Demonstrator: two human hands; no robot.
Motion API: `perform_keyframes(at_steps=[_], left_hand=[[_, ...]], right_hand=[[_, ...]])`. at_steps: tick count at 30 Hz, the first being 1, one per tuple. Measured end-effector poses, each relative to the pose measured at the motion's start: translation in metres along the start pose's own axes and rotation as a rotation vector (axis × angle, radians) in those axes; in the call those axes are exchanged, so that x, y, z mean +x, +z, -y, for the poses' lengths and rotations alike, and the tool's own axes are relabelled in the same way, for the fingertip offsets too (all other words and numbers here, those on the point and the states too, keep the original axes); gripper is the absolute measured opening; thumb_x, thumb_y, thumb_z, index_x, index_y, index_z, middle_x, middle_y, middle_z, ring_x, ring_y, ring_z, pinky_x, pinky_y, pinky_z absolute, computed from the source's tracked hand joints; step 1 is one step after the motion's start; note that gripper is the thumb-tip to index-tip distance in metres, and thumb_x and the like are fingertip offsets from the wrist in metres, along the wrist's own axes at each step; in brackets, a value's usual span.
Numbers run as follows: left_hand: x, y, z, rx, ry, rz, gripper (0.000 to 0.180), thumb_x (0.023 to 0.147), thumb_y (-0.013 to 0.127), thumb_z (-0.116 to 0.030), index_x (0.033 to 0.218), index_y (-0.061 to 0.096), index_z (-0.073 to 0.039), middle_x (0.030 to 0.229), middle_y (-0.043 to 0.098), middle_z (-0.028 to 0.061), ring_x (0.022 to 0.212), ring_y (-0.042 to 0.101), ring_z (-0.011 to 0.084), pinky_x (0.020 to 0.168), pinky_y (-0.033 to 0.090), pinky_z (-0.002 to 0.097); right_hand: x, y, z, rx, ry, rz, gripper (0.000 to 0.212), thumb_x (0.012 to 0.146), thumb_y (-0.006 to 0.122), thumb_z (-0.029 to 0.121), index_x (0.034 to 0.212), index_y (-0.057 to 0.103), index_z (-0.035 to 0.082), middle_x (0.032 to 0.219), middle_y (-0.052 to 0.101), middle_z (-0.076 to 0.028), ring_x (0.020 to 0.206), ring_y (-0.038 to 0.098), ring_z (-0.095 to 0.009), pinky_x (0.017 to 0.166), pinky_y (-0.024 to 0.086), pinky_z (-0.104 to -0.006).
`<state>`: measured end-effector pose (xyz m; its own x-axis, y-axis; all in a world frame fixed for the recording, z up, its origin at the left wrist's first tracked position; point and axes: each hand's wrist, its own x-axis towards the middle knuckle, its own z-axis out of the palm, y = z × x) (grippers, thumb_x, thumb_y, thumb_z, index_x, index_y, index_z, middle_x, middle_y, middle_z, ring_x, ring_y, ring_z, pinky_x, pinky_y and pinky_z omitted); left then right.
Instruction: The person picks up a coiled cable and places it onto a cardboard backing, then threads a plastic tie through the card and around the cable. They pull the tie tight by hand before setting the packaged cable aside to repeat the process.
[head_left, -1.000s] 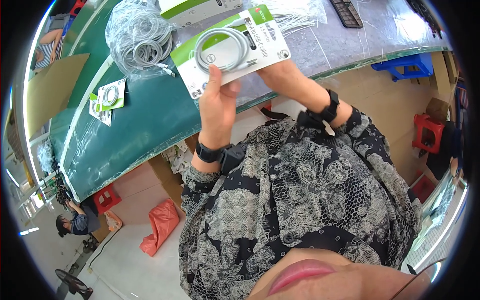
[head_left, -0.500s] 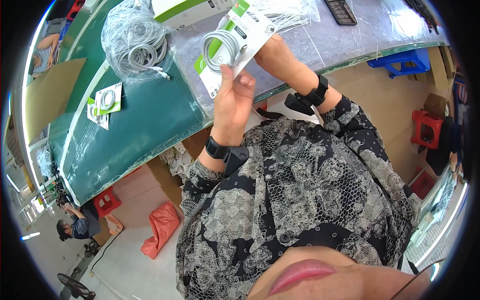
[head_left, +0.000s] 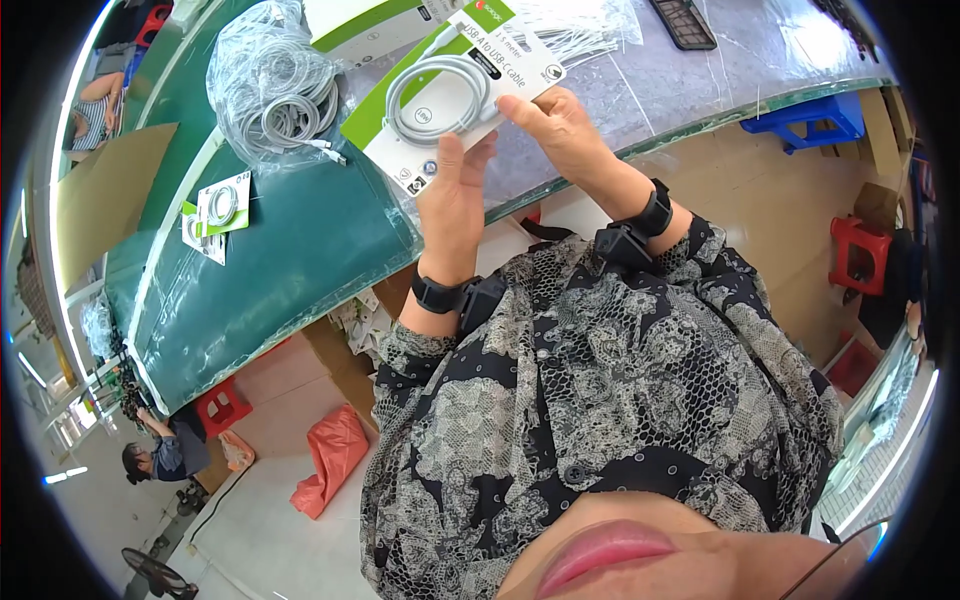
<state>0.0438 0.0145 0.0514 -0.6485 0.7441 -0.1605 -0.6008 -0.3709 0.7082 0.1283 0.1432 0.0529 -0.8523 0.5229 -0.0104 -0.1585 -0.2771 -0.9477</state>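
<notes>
A white and green cable card (head_left: 508, 62) is held up over the table, tilted, its printed side showing. A coiled light grey cable (head_left: 438, 68) is fixed on its front. My left hand (head_left: 455, 190) grips the card's lower edge, thumb in front and fingers behind. At the right edge, my right hand (head_left: 560, 128) pinches the card with its thumb on the front near a plug of the cable. The fingers behind the card are partly hidden.
Left of the card lies a clear plastic bag of coiled cables (head_left: 270, 85). Two finished cable cards (head_left: 222, 205) rest on the green tabletop (head_left: 290, 240). A white and green box (head_left: 375, 25), loose white ties (head_left: 580, 30) and a dark tray (head_left: 683, 22) stand farther back. A blue stool (head_left: 805, 125) is at right.
The card has turned to lie flatter toward me, its front now fully visible. My right thumb has come round onto its front; my left hand keeps its hold.
</notes>
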Motion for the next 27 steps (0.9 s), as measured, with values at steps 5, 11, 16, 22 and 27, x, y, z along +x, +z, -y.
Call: perform_keyframes(at_steps=[5,11,16,22,27], left_hand=[[-0.001,-0.001,-0.009,-0.197,-0.223,-0.057,0.038,0.095,0.053,-0.03,0.125,0.047,-0.009,0.118,0.059,0.0093,0.101,0.06,0.0219,0.081,0.049,0.0375],[0.004,-0.014,-0.005,-0.179,-0.168,-0.015,0.037,0.094,0.055,-0.03,0.125,0.048,-0.011,0.112,0.061,0.0054,0.095,0.06,0.019,0.076,0.049,0.0361],[0.002,-0.012,0.003,-0.174,-0.053,-0.021,0.036,0.093,0.057,-0.026,0.124,0.048,-0.01,0.109,0.061,0.003,0.089,0.058,0.016,0.07,0.049,0.0321],[-0.006,0.003,0.012,-0.108,0.006,-0.117,0.036,0.093,0.057,-0.021,0.126,0.046,-0.009,0.113,0.059,0.0035,0.092,0.058,0.0153,0.071,0.049,0.03],[-0.005,0.005,0.014,-0.11,-0.07,-0.074,0.038,0.093,0.057,-0.018,0.127,0.045,-0.009,0.117,0.058,0.0048,0.098,0.058,0.0159,0.073,0.051,0.0304]], right_hand=[[-0.001,0.002,0.014,-0.044,-0.001,-0.032,0.03,0.09,0.06,0.025,0.104,0.066,-0.002,0.099,0.064,-0.001,0.091,0.051,-0.006,0.081,0.04,-0.0227],[-0.005,0.003,0.01,-0.015,0.008,-0.046,0.028,0.089,0.061,0.023,0.101,0.066,-0.002,0.096,0.064,0.0,0.088,0.051,-0.005,0.077,0.04,-0.0219],[-0.009,0.004,0.011,-0.054,-0.009,-0.094,0.024,0.089,0.062,0.02,0.098,0.067,-0.002,0.097,0.064,0.0,0.088,0.052,-0.005,0.076,0.041,-0.0214],[-0.003,0.01,0.005,0.084,-0.136,-0.262,0.027,0.088,0.063,0.017,0.108,0.062,0.0,0.102,0.064,-0.002,0.09,0.055,-0.006,0.075,0.045,-0.0217],[0.001,0.003,0.001,0.146,-0.185,-0.304,0.034,0.087,0.065,0.017,0.115,0.057,0.0,0.105,0.063,-0.002,0.093,0.056,-0.007,0.078,0.047,-0.0226]])
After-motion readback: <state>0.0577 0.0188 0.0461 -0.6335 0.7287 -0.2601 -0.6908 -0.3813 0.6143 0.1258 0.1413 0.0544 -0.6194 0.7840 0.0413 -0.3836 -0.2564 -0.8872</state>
